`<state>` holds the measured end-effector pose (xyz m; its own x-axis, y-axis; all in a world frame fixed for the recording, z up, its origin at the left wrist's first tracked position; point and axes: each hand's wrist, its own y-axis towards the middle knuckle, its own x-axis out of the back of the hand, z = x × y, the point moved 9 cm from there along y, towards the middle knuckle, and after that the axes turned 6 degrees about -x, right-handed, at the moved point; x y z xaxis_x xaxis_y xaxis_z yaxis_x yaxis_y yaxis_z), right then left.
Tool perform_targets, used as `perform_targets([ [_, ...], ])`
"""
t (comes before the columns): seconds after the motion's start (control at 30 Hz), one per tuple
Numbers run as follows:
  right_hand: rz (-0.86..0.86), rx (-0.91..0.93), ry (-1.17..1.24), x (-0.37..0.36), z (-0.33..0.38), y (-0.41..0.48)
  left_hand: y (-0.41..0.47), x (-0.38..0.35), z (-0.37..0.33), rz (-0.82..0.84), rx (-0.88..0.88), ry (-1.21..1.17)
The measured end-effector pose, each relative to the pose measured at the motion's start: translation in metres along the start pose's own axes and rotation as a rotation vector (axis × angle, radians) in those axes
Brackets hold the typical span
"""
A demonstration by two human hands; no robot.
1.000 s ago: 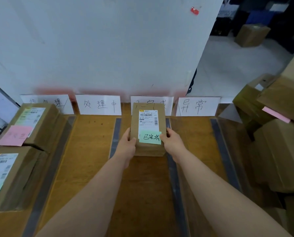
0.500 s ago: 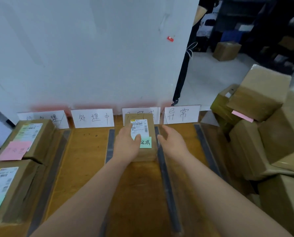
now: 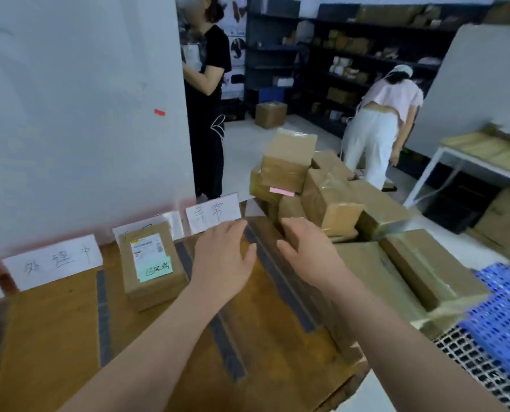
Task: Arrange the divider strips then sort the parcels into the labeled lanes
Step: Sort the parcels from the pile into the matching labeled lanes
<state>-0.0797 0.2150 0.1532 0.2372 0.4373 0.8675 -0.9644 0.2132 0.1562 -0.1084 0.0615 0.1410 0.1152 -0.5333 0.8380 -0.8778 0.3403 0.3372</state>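
Observation:
A brown parcel (image 3: 151, 264) with a white shipping label and a green note lies on the wooden table (image 3: 54, 337), in the lane between two dark divider strips (image 3: 103, 316) (image 3: 218, 322). A white lane card (image 3: 53, 261) stands to its left at the wall, another lane card (image 3: 213, 212) to its right. My left hand (image 3: 222, 263) hovers open over the rightmost lane, holding nothing. My right hand (image 3: 308, 254) is open too, past a third strip (image 3: 277, 278), fingers toward the pile of brown parcels (image 3: 334, 200).
The parcel pile fills the table's right side; one box carries a pink note (image 3: 282, 191). A blue plastic crate (image 3: 503, 313) sits at lower right. Two people (image 3: 207, 93) (image 3: 381, 123) stand on the floor beyond, near dark shelves. A white partition (image 3: 69, 114) backs the table.
Both hands have let go of the green-note parcel, which stays in its lane, and moved right toward the pile. The view has swung right and up.

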Motion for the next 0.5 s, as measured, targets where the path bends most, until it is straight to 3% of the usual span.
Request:
perform_targets([
  [0.27, -0.027, -0.208, -0.071, 0.084, -0.147, -0.031, 0.009, -0.078, -0.123, 0.092, -0.196, -0.032],
  [0.5, 0.033, -0.407, -0.072, 0.127, -0.306, -0.029, 0.019, -0.165, -0.223, 0.182, -0.145, -0.072],
])
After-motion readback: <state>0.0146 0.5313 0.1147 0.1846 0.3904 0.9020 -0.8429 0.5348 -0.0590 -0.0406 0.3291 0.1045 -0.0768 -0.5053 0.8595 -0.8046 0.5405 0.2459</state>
